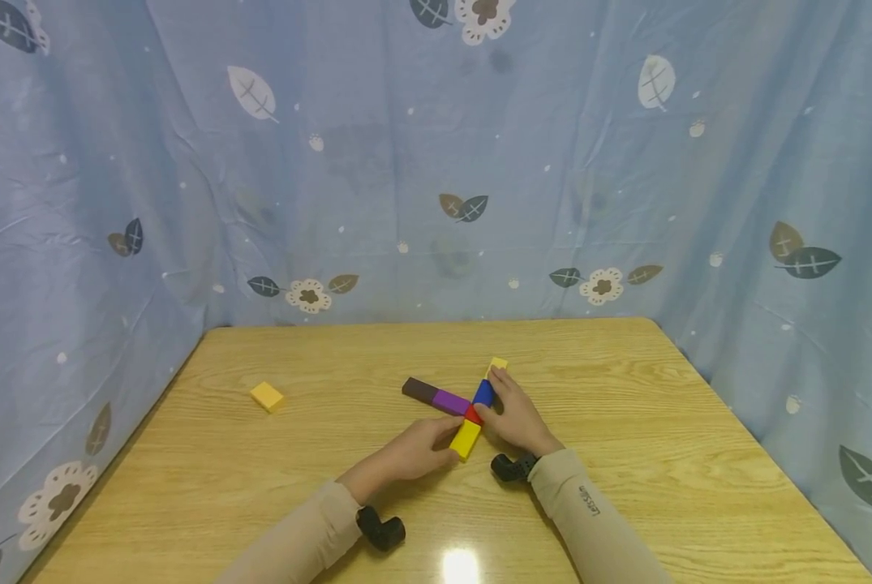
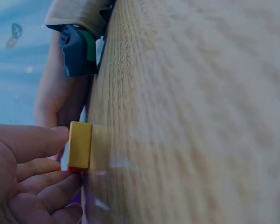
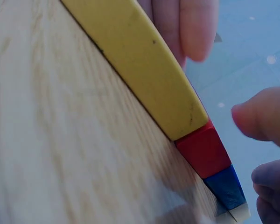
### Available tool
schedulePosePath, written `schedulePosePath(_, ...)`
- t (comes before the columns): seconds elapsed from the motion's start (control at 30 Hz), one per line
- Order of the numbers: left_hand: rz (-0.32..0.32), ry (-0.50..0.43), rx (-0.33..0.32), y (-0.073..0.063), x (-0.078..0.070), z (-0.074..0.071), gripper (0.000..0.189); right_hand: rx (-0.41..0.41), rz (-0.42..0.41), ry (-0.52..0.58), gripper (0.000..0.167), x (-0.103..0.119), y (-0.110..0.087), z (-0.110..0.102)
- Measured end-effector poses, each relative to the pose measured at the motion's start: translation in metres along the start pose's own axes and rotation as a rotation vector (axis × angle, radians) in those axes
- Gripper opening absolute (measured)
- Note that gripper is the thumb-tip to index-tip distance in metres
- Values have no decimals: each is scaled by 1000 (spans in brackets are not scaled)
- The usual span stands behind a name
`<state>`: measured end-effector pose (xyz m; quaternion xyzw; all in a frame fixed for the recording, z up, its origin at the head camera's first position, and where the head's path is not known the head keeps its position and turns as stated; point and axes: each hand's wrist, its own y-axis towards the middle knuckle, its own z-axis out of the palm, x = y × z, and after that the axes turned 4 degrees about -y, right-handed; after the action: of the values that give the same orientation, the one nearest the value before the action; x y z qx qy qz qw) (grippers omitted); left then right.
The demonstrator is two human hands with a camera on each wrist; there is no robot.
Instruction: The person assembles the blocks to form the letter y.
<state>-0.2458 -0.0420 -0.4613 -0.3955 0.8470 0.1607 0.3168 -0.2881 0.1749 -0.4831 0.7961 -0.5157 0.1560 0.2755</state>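
Observation:
On the table, blocks form a branching line: a near yellow block (image 1: 466, 440), a red block (image 1: 473, 414), a blue block (image 1: 483, 394) and a far yellow block (image 1: 499, 362). A purple block (image 1: 452, 402) and a dark brown block (image 1: 419, 390) branch off to the left from the red one. My left hand (image 1: 418, 450) is beside the near yellow block, thumb at its near end and fingers by the red block. Over the blue block's right side reaches my right hand (image 1: 516, 416), fingertips at the far yellow block; in the right wrist view its thumb (image 3: 263, 114) stands apart from the blocks.
A separate yellow block (image 1: 267, 397) lies on the left of the wooden table (image 1: 333, 357). A blue patterned curtain (image 1: 377, 162) hangs behind the table and along both sides. Black wrist cameras (image 1: 380, 530) sit at both sleeves.

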Motion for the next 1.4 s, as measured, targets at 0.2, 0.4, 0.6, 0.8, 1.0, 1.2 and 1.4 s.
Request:
schedulePosePath(0.2, 18, 35, 27, -14, -1, -5, 57, -58, 0, 30, 67, 3, -4, 2)
schedulePosePath(0.4, -48, -17, -20, -35, 6, -24, 55, -47, -31, -14, 68, 14, -11, 3)
schedulePosePath(0.6, -119, -123, -141, -67, 26, -57, 60, 21, -31, -47, 78, 22, -17, 5)
schedulePosePath(0.8, -184, -183, -347, -102, 58, -99, 64, 39, -18, -66, 78, 23, -19, 9)
schedulePosePath(1.0, -334, -208, -529, -134, 95, -138, 70, 36, -14, -65, 78, 21, -18, 9)
schedulePosePath(1.2, -515, -206, -568, -151, 129, -148, 76, 39, -1, -42, 76, 22, -19, 9)
schedulePosePath(1.4, -508, -214, -533, -151, 152, -148, 81, 34, 1, -24, 77, 23, -20, 9)
